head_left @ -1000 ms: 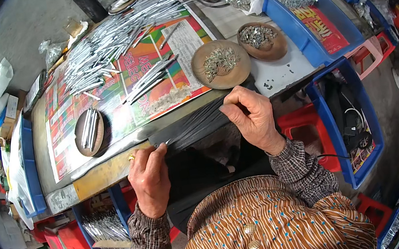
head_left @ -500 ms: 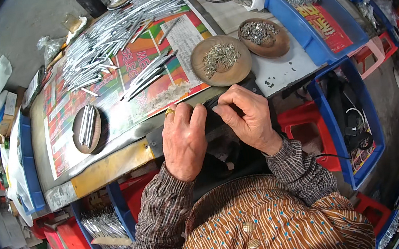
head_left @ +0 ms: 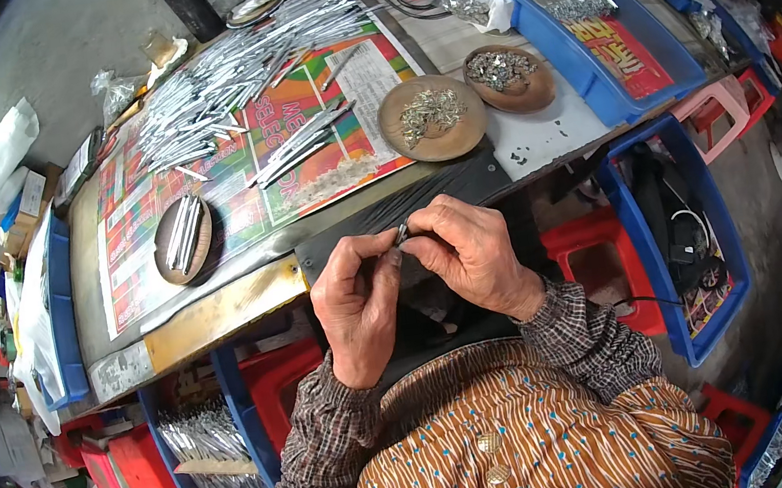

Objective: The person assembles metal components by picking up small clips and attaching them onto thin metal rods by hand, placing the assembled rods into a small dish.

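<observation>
In front of the table's near edge, my left hand and my right hand meet. Thumbs and forefingers of both are pinched on a small dark metal piece. Fingers cover most of it, so its exact kind is not clear. Just beyond my right hand stands a round wooden dish with small brass-coloured pins. A second wooden dish beside it holds small grey metal bits. To the left, an oval wooden dish carries several silver rods.
A big heap of silver metal rods covers the far left of the table on printed sheeting. A few more rods lie nearer. Blue trays stand at the right, and a red stool is below the table.
My hands have come closer together and turned, bringing the small metal piece into sight between the fingertips. The view has shifted slightly; the dishes and rods stay in place.
</observation>
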Motion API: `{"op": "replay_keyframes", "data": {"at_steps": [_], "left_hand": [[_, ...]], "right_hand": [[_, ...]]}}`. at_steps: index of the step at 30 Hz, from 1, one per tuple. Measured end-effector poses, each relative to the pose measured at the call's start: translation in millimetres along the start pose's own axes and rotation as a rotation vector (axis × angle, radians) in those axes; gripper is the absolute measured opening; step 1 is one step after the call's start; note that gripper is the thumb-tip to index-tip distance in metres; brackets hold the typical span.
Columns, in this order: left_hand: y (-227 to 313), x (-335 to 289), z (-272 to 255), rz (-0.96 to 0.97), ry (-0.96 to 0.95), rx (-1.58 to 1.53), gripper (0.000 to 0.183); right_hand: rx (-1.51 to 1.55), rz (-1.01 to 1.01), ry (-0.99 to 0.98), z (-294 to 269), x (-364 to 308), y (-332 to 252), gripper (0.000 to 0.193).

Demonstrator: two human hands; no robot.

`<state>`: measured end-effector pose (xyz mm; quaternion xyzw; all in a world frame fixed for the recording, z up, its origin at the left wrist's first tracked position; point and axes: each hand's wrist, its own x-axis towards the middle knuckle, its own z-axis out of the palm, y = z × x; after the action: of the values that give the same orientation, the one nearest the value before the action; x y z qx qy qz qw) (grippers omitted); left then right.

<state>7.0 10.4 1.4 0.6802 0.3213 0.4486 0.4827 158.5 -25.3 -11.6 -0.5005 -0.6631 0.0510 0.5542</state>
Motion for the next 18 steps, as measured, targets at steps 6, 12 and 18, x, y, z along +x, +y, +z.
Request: {"op": "replay_keyframes", "data": {"at_steps": [6,12,18], "left_hand": [[-1.8,-11.2,-2.7,-0.070,-0.024,-0.135,0.016],[-2.0,-11.0,-4.9,0.052,0.000,-0.069,0.019],[3.1,-1.2,-27.2,0.284,0.058,0.365,0.019]], "right_hand": [[0.027,-0.010,0.008,5.1,-3.6,-4.6,0.017],[0.077,0.028,0.019,8.3,-1.8,-9.2,0.012],[0.061,-0.030,-0.064,6.9,3.8,-7.1,0.014]]}}
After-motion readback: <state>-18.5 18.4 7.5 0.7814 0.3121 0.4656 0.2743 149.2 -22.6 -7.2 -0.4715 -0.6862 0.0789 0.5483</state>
